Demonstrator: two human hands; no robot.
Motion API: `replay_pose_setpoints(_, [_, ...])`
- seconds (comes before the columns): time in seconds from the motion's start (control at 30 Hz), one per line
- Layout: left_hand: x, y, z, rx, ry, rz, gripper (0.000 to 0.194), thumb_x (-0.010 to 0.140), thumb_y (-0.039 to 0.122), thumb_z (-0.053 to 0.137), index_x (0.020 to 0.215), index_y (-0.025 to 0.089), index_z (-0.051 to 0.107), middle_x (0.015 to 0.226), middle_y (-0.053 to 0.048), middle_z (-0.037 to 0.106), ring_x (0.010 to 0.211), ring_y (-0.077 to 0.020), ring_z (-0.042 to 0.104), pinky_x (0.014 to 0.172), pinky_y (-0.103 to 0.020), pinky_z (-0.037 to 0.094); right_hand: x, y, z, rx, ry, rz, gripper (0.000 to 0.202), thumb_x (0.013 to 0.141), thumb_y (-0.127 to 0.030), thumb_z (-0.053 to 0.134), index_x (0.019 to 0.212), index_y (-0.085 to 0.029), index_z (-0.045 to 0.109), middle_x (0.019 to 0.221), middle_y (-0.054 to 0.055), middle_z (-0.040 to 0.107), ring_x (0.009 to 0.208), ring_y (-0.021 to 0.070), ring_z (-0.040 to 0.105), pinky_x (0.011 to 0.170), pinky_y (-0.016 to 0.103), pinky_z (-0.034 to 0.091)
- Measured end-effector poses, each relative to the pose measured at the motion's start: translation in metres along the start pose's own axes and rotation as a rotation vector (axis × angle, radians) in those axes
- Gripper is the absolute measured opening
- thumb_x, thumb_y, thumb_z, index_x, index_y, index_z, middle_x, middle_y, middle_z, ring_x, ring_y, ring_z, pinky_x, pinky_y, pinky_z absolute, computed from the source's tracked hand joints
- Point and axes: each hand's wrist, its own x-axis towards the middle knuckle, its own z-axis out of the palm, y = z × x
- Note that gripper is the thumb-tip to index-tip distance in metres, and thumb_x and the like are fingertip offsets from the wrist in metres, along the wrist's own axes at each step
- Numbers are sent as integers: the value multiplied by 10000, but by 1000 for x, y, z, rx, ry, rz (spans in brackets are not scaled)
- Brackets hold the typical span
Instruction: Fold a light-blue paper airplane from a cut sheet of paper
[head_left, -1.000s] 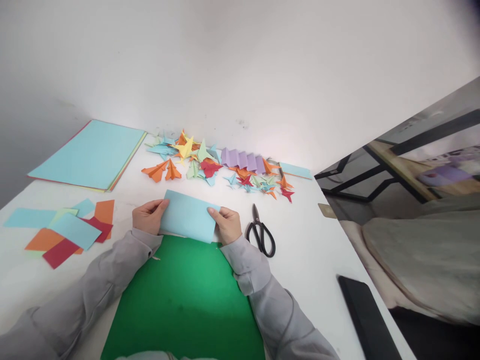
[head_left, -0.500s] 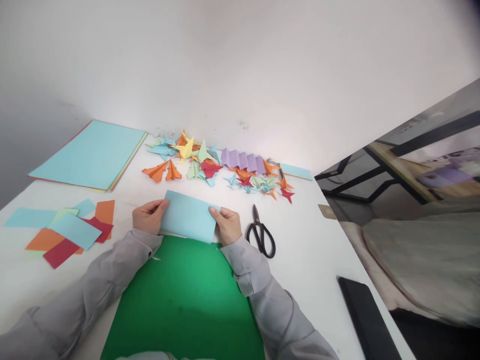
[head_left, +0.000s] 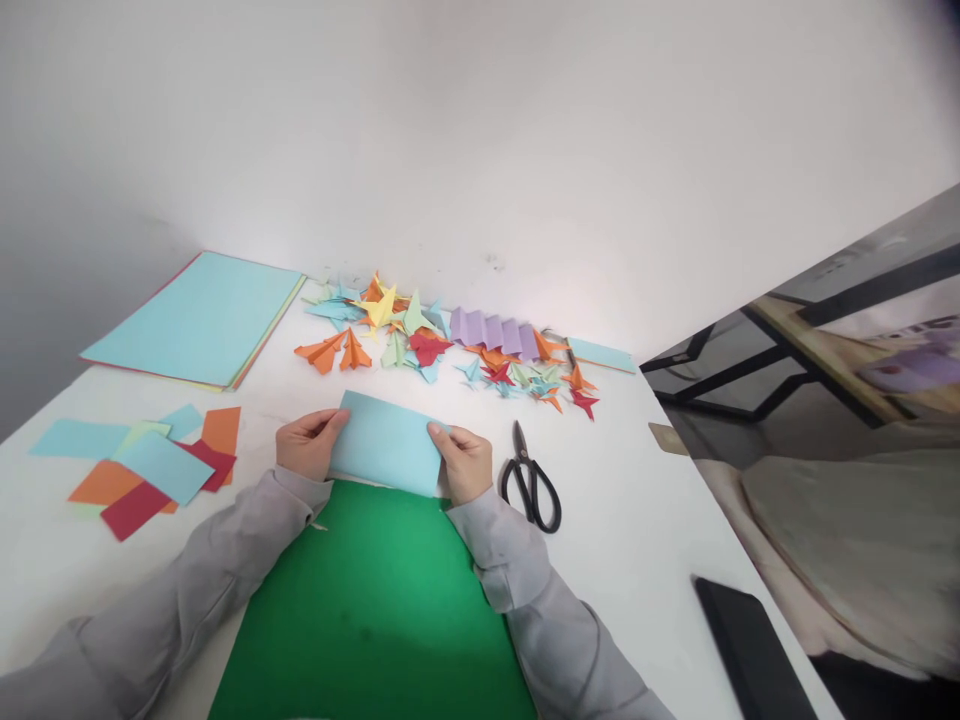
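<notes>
A light blue sheet of paper is held up by its two short sides, just beyond the far edge of a green mat. My left hand pinches its left side near the top corner, thumb on the face toward me. On the other side, my right hand grips the right edge, thumb also in front; the fingers behind the paper are hidden. Black-handled scissors lie on the table, points away from me, just right of my right hand.
Loose coloured paper rectangles overlap at the left, below a stack of large sheets. Folded paper shapes and a pleated purple paper line the wall. A black flat object lies near the table's right edge.
The whole view has shifted slightly, so everything appears a little lower and farther right. Both hands keep their hold on the blue paper.
</notes>
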Motion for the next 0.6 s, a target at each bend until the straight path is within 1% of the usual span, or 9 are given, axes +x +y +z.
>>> replay_pose_setpoints(0.1, [0,0,0,-7,-6,-29,216,528,339,676,632,150,693,596,-25,674,578,-155,593,574,-267,493,-1,-3,1,-23,3,-14,382,641,-404,627,424,-150,442,454,-59,241,473,62,223,434,220,201])
replay_pose_setpoints(0.17, [0,0,0,-8,-11,-42,214,527,339,676,628,151,692,592,-25,672,577,-154,592,576,-267,493,-2,-4,1,-31,8,-19,382,643,-402,623,421,-150,440,457,-58,240,474,61,221,431,219,202])
replay_pose_setpoints(0.37, [-2,2,0,4,-23,-55,214,528,346,673,628,157,691,600,-29,675,575,-161,598,566,-271,497,-4,-9,1,-112,34,-25,350,657,-405,607,435,-149,515,429,-55,251,452,64,221,412,219,218])
replay_pose_setpoints(0.5, [-3,3,0,51,0,-15,192,540,338,665,615,163,690,587,-24,673,571,-166,603,566,-276,503,-6,-9,2,-121,30,-30,309,661,-406,601,491,-149,575,439,-43,301,461,73,252,413,221,237])
replay_pose_setpoints(0.6, [-3,3,-1,79,20,9,186,549,342,658,610,169,689,581,-19,672,563,-165,602,557,-275,503,-6,-7,2,-98,21,-30,308,664,-407,600,500,-147,574,456,-37,319,477,77,274,425,223,240])
